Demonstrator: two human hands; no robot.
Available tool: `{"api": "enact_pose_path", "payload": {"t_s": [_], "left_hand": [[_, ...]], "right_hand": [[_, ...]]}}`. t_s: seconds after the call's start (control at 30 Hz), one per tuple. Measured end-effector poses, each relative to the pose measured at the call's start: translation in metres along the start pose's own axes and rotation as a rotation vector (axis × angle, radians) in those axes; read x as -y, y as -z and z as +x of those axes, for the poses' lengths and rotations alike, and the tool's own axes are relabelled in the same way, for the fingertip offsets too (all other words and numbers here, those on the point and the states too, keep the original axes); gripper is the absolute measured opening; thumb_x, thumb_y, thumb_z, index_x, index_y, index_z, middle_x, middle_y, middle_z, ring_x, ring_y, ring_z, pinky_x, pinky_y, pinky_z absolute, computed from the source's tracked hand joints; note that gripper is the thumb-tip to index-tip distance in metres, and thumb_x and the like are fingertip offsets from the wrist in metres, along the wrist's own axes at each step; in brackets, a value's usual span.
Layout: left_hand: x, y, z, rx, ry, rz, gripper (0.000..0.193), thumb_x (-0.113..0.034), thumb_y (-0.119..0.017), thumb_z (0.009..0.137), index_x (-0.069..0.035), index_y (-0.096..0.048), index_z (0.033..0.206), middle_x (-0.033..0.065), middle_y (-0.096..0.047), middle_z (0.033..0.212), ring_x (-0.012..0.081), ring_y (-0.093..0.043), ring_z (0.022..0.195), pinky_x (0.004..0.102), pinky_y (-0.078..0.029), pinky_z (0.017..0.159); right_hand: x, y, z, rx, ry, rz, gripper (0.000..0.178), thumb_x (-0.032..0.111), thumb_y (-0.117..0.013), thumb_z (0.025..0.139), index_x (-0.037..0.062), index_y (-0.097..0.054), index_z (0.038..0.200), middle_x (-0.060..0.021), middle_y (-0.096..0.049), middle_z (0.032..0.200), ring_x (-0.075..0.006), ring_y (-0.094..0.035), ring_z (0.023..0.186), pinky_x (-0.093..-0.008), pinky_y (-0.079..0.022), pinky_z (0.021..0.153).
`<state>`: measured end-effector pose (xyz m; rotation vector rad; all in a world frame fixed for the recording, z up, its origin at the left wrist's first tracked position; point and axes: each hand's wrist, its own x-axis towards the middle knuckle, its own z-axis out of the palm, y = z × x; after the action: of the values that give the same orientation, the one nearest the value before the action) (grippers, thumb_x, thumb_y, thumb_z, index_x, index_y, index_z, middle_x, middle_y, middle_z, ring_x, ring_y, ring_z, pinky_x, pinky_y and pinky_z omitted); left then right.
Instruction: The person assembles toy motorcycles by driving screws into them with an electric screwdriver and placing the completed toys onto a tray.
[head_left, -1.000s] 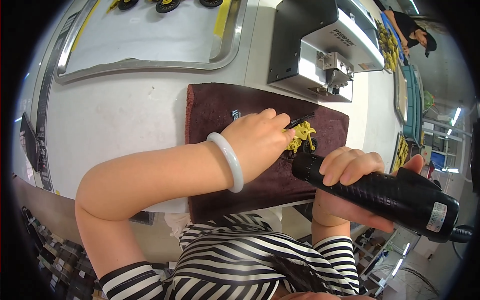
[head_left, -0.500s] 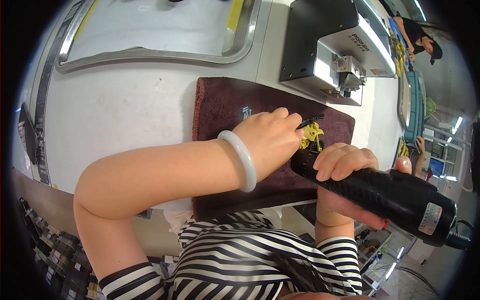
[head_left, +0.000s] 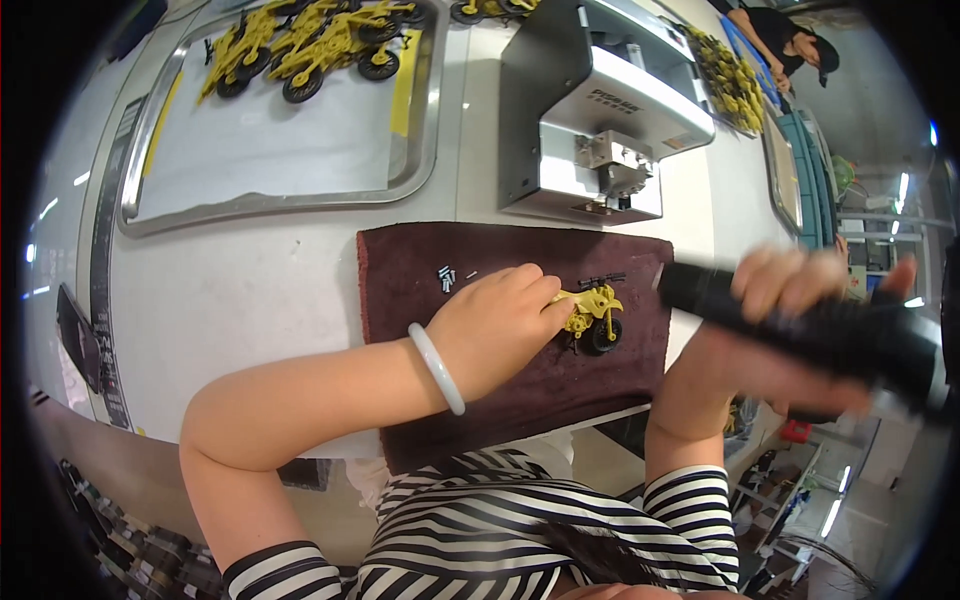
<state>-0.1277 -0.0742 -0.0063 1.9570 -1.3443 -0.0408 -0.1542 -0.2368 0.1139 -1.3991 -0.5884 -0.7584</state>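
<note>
Elbow bent, the left hand [head_left: 495, 325] is pinching a yellow toy motorcycle [head_left: 597, 303] on a maroon towel [head_left: 510, 420], hiding its rear end. The right hand [head_left: 760, 365] is wrapping its fingers around a black power tool [head_left: 830, 345], both blurring with motion.

The person's short-sleeved top [head_left: 490, 525] has black and white stripes, and a smooth, pale, rounded bangle [head_left: 437, 369] sits behind the left hand [head_left: 500, 325].
</note>
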Motion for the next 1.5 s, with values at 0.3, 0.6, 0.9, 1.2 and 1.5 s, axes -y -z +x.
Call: {"api": "enact_pose_path", "payload": {"t_s": [0.3, 0.6, 0.9, 1.2, 1.5], "left_hand": [[-0.014, -0.004, -0.013, 0.060, -0.211, 0.441, 0.029, -0.011, -0.054, 0.069, 0.005, -0.060, 0.092, 0.0179, -0.052, 0.109, 0.0237, -0.051, 0.091, 0.0298, -0.043, 0.085], [-0.013, -0.014, -0.017, 0.000, -0.261, 0.547, 0.027, -0.013, -0.051, 0.068, 0.005, -0.063, 0.084, 0.0218, -0.057, 0.100, 0.0191, -0.050, 0.074, 0.0267, -0.041, 0.067], [-0.014, -0.016, -0.017, 0.018, -0.232, 0.556, 0.033, -0.013, -0.051, 0.069, 0.008, -0.062, 0.092, 0.0196, -0.058, 0.098, 0.0173, -0.050, 0.071, 0.0245, -0.042, 0.064], [-0.014, -0.015, -0.018, 0.025, -0.163, 0.506, 0.024, -0.013, -0.053, 0.068, 0.004, -0.062, 0.083, 0.0152, -0.056, 0.099, 0.0166, -0.052, 0.074, 0.0245, -0.045, 0.065], [-0.015, -0.013, -0.012, 0.023, -0.179, 0.477, 0.031, -0.013, -0.051, 0.069, 0.008, -0.062, 0.090, 0.0137, -0.059, 0.092, 0.0159, -0.051, 0.071, 0.0239, -0.042, 0.062]], "right_hand": [[-0.070, 0.021, 0.034, -0.009, -0.080, -0.222, 0.077, 0.066, -0.035, 0.081, 0.0114, -0.018, 0.132, -0.0125, -0.056, 0.068, -0.0194, -0.055, 0.052, -0.0290, -0.047, 0.050], [-0.045, -0.009, -0.009, 0.040, -0.241, 0.165, 0.095, 0.073, -0.044, 0.071, 0.0138, -0.010, 0.137, -0.0104, -0.051, 0.068, -0.0188, -0.051, 0.051, -0.0306, -0.044, 0.048], [-0.046, -0.017, -0.031, 0.019, -0.490, -0.177, 0.106, 0.078, -0.043, 0.065, 0.0140, 0.002, 0.136, -0.0106, -0.051, 0.067, -0.0202, -0.051, 0.051, -0.0326, -0.045, 0.051], [-0.055, -0.017, -0.036, 0.096, -0.557, -0.174, 0.095, 0.078, -0.044, 0.064, 0.0101, -0.016, 0.125, -0.0104, -0.051, 0.066, -0.0202, -0.052, 0.051, -0.0321, -0.046, 0.052], [-0.055, -0.008, -0.038, 0.126, -0.547, -0.102, 0.095, 0.077, -0.044, 0.065, 0.0098, -0.015, 0.126, -0.0107, -0.051, 0.067, -0.0207, -0.053, 0.052, -0.0323, -0.047, 0.053]]}}
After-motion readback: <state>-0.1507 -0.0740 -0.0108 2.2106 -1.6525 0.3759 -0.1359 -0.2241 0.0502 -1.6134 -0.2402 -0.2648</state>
